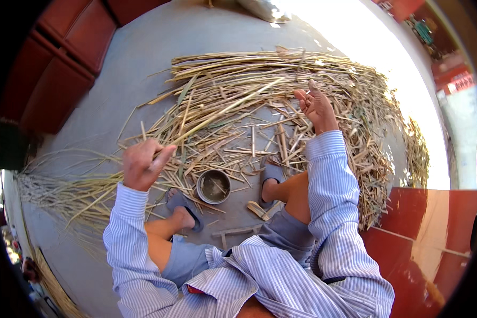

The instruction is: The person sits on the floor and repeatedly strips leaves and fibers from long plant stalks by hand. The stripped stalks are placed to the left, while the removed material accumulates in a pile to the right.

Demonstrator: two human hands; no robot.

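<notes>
My left hand [144, 164] is closed round the near end of a long yellow-green reed stalk [229, 111]. From the fist the stalk slants up and to the right over the pile. My right hand [320, 109] is raised above the pile, past the stalk's far end. Its fingers are partly bent and apart, and I see nothing held in them. Below both hands lies a broad heap of dry reed stalks [233, 66], with short cut pieces scattered in front. A round metal bowl [213, 186], with something murky inside, stands between my feet.
Feathery reed tops [63, 185] spread over the floor at left. A small wooden piece [258, 210] lies near my right slipper [272, 177]. Dark red furniture [63, 63] stands at the far left, and a red panel [403, 222] is at the right.
</notes>
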